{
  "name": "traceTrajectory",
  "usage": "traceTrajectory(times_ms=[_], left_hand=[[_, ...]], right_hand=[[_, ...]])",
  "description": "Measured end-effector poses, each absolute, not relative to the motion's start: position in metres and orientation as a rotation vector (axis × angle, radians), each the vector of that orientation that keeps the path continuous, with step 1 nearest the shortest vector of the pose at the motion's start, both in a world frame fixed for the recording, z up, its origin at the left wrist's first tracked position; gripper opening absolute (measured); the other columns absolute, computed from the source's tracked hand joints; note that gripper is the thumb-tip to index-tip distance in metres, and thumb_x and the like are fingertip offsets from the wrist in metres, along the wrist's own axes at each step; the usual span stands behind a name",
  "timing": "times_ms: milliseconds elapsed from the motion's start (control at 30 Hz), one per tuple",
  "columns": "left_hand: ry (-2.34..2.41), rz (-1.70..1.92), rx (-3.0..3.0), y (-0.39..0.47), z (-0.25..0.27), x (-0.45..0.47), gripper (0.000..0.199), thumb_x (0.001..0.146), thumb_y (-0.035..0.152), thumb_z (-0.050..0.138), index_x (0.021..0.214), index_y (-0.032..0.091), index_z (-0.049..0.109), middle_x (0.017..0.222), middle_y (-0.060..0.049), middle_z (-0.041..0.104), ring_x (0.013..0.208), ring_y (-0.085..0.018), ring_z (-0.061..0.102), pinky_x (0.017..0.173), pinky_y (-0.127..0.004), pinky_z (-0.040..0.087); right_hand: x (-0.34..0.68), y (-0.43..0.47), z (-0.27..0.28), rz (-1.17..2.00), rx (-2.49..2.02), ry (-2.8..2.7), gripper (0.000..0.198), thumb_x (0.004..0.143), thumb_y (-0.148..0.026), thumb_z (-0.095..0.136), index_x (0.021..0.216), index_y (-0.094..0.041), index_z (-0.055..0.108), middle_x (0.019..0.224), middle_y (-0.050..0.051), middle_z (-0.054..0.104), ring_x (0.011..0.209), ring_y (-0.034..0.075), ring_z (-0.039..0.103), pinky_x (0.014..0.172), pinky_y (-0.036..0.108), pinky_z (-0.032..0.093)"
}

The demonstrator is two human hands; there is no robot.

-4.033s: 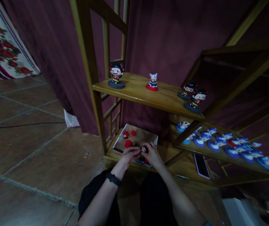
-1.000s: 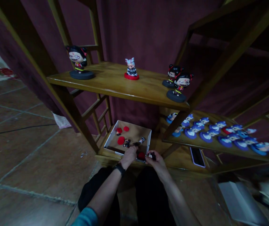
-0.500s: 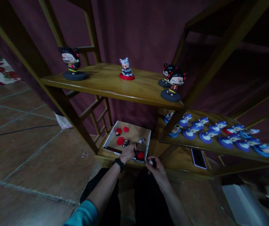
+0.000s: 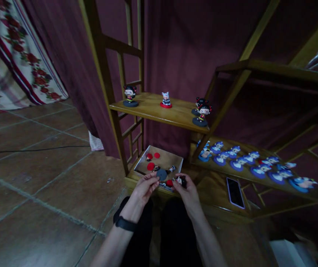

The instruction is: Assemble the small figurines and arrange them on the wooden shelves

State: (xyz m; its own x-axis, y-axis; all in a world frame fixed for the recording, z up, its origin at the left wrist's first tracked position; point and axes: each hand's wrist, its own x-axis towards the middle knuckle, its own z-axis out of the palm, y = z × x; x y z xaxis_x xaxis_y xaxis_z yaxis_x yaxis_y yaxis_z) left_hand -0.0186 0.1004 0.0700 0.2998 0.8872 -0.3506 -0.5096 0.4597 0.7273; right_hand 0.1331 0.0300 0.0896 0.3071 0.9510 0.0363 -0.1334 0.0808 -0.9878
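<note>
Pinched in my left hand [image 4: 145, 186] is a round dark grey base [image 4: 161, 174], held up over the near side of a shallow cardboard box [image 4: 179, 161]. My right hand [image 4: 187, 190] is closed on a black-haired figurine [image 4: 180, 181], just right of the base and apart from it. Inside the box lie red round bases, among them one at the middle left [image 4: 150, 166], and several small figurines, one of them pale-haired [image 4: 172, 168]. My hands partly cover the box's near edge.
Above the box, a wooden shelf [image 4: 159, 112] bears black-haired figurines on grey bases and a pale-haired figurine [image 4: 166, 99] on a red one. Several blue and purple figurines [image 4: 239, 162] stand on the right shelf. Below them lies a phone [image 4: 235, 193]. A slanted post [image 4: 222, 94] rises at right.
My left hand has come up out of the box with the grey base. My right hand still holds the figurine. The view has shifted, showing more of the floral cloth at left.
</note>
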Motion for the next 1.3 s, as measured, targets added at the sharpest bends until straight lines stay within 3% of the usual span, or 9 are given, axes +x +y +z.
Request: traceTrajectory(times_ms=[267, 533, 800, 1000, 1300], left_hand=[[0.833, 1.317, 0.856, 0.033, 0.118, -0.023, 0.020, 0.059, 0.015, 0.071, 0.078, 0.015, 0.066, 0.071, -0.001, 0.067, 0.061, -0.010, 0.058, 0.059, -0.019, 0.046], [1.006, 1.579, 1.223, 0.024, 0.132, -0.022, 0.015, 0.067, 0.023, 0.066, 0.082, 0.019, 0.066, 0.078, -0.002, 0.067, 0.072, -0.016, 0.060, 0.067, -0.024, 0.045], [0.857, 1.469, 0.946, 0.014, 0.147, -0.021, 0.024, 0.062, 0.022, 0.070, 0.084, 0.015, 0.066, 0.076, -0.004, 0.068, 0.071, -0.015, 0.061, 0.068, -0.026, 0.047], [0.820, 1.453, 0.843, 0.004, 0.152, -0.021, 0.022, 0.058, 0.020, 0.072, 0.077, 0.013, 0.066, 0.070, -0.003, 0.067, 0.064, -0.013, 0.061, 0.065, -0.024, 0.047], [0.955, 1.536, 1.097, -0.011, 0.153, -0.018, 0.018, 0.068, 0.021, 0.063, 0.085, 0.016, 0.067, 0.079, -0.004, 0.069, 0.073, -0.016, 0.063, 0.071, -0.026, 0.048]], right_hand=[[0.107, 0.000, 0.137, 0.762, -1.240, -1.145, 0.027, 0.065, -0.033, 0.065, 0.090, -0.025, 0.061, 0.089, 0.002, 0.062, 0.085, 0.021, 0.056, 0.076, 0.033, 0.048], [0.108, -0.018, 0.153, 0.729, -1.225, -1.113, 0.023, 0.069, -0.030, 0.062, 0.091, -0.025, 0.056, 0.088, 0.001, 0.059, 0.076, 0.018, 0.057, 0.073, 0.033, 0.050], [0.098, -0.016, 0.160, 0.723, -1.211, -1.112, 0.026, 0.071, -0.030, 0.060, 0.095, -0.022, 0.056, 0.086, 0.001, 0.058, 0.073, 0.016, 0.057, 0.064, 0.029, 0.052], [0.097, -0.018, 0.164, 0.418, -1.314, -1.358, 0.021, 0.074, -0.025, 0.056, 0.094, -0.021, 0.058, 0.091, 0.003, 0.061, 0.083, 0.017, 0.057, 0.075, 0.030, 0.048], [0.099, -0.021, 0.160, 0.389, -1.331, -1.450, 0.020, 0.076, -0.026, 0.055, 0.096, -0.021, 0.058, 0.094, 0.004, 0.061, 0.089, 0.018, 0.057, 0.081, 0.033, 0.046]])
